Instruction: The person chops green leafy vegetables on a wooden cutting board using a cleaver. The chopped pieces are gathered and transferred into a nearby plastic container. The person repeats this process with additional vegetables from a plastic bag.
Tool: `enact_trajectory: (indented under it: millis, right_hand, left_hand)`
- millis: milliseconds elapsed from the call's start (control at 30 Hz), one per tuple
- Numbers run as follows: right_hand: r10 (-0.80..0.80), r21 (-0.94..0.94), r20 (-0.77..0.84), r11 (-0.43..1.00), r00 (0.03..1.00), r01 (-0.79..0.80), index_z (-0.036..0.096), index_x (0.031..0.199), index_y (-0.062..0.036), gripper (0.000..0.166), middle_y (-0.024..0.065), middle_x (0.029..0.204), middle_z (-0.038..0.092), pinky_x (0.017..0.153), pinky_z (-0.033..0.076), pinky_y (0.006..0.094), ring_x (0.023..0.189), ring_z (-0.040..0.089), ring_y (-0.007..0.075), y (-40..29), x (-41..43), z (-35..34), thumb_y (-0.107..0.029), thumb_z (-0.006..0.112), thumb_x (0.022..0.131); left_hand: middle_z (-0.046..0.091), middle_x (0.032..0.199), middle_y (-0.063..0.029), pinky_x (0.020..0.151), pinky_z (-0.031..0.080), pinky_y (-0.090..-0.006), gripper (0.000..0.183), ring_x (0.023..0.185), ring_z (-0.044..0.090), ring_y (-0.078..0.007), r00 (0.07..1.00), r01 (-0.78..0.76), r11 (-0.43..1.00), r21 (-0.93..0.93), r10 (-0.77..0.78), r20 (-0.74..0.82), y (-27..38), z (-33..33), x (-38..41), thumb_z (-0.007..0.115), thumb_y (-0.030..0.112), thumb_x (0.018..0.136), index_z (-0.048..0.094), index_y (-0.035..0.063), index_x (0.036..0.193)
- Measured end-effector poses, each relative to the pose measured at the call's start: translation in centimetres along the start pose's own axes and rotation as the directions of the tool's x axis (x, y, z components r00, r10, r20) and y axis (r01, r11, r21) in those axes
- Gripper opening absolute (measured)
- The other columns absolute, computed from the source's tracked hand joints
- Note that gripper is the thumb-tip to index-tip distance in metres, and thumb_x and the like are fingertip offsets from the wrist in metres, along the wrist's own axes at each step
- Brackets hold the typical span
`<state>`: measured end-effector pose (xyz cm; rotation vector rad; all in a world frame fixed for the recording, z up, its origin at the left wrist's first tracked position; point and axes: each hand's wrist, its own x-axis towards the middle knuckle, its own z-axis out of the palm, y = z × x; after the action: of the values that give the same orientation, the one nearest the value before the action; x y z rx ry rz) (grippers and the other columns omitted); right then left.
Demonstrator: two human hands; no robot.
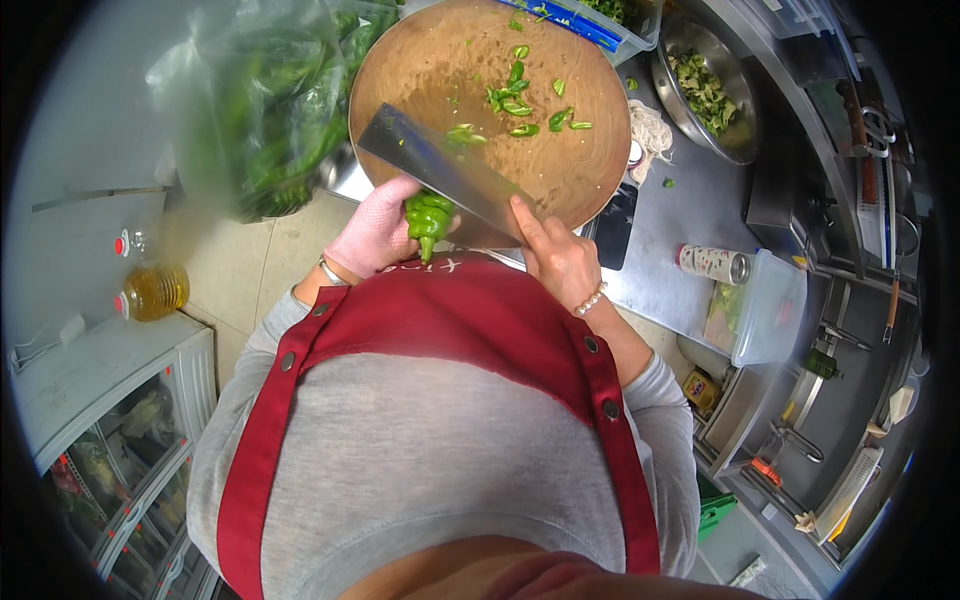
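My left hand (373, 227), in a pink glove, holds several green peppers (429, 217) bunched at the near left edge of a round wooden chopping block (420, 52). With my right hand (561, 259) I grip a cleaver, its handle hidden by my fingers. My index finger lies along the broad blade (442, 176), which slants over the block up to the left of the peppers. Cut green pepper pieces (514, 97) are scattered on the wood beyond the blade.
A clear plastic bag (262, 112) of green peppers stands left of the block. To the right are a steel bowl (701, 94) of chopped greens, a cloth (649, 139), a black phone (616, 229), a patterned bottle (712, 262) and a plastic box (769, 307). A clear container (637, 30) sits behind.
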<state>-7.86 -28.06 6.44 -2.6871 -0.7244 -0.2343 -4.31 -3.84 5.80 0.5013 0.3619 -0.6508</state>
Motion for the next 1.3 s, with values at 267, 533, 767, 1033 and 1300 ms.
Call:
enact_trajectory:
  millis: [267,533,767,1033,1300]
  right_hand:
    - [-0.001,-0.012,0.002,1.0,1.0,0.001,0.052,0.131,-0.0174,0.059,0.0071,0.065,0.047,0.045,0.049,0.0366,0.048,0.055,0.0244,-0.7,0.3,0.1,-0.005,0.061,0.073]
    - [0.081,-0.103,0.065,0.992,0.995,-0.074,0.05,0.133,-0.0201,0.066,0.0091,0.073,0.054,0.051,0.05,0.0379,0.056,0.059,0.0276,0.9,0.6,0.5,-0.005,0.065,0.07]
    - [0.039,-0.058,0.036,0.998,0.999,-0.037,0.05,0.132,-0.0216,0.068,0.007,0.07,0.053,0.051,0.051,0.0373,0.055,0.059,0.0257,-0.2,0.4,0.0,-0.005,0.066,0.068]
    - [0.16,-0.157,0.102,0.977,0.982,-0.143,0.05,0.132,-0.0212,0.064,0.0096,0.074,0.057,0.052,0.051,0.0396,0.059,0.061,0.0288,0.9,0.7,0.6,-0.006,0.064,0.072]
    - [0.017,-0.007,0.025,1.0,1.0,-0.016,0.055,0.127,-0.0179,0.054,0.0093,0.07,0.055,0.049,0.052,0.0408,0.051,0.059,0.0289,-1.2,1.1,-0.7,-0.009,0.062,0.075]
  left_hand:
    - [0.061,0.101,-0.0091,0.069,0.053,-0.0316,0.029,0.088,0.06,-0.0221,0.99,-0.022,0.996,-0.083,0.01,-0.141,-0.3,0.2,-0.1,0.051,0.027,0.092,0.055,0.0047,0.111]
    - [0.058,0.089,-0.0056,0.055,0.042,-0.0249,0.028,0.073,0.054,-0.016,0.985,-0.119,0.992,0.046,0.124,-0.117,-0.2,0.3,-0.3,0.049,0.032,0.092,0.056,0.0074,0.105]
    - [0.058,0.098,-0.0057,0.067,0.046,-0.0258,0.03,0.083,0.056,-0.0155,0.962,-0.216,0.905,0.367,0.261,-0.076,0.2,-1.1,0.1,0.056,0.024,0.088,0.054,0.0054,0.111]
    - [0.057,0.115,-0.0077,0.091,0.042,-0.029,0.047,0.104,0.053,-0.0161,0.9,-0.303,0.642,0.704,0.435,-0.009,0.3,-0.4,0.6,0.064,0.011,0.08,0.049,-0.0027,0.123]
    - [0.063,0.102,-0.0113,0.084,0.046,-0.0305,0.051,0.093,0.06,-0.0212,0.745,-0.256,0.156,0.954,0.661,0.091,0.0,-2.6,1.8,0.072,0.022,0.071,0.055,0.0011,0.114]
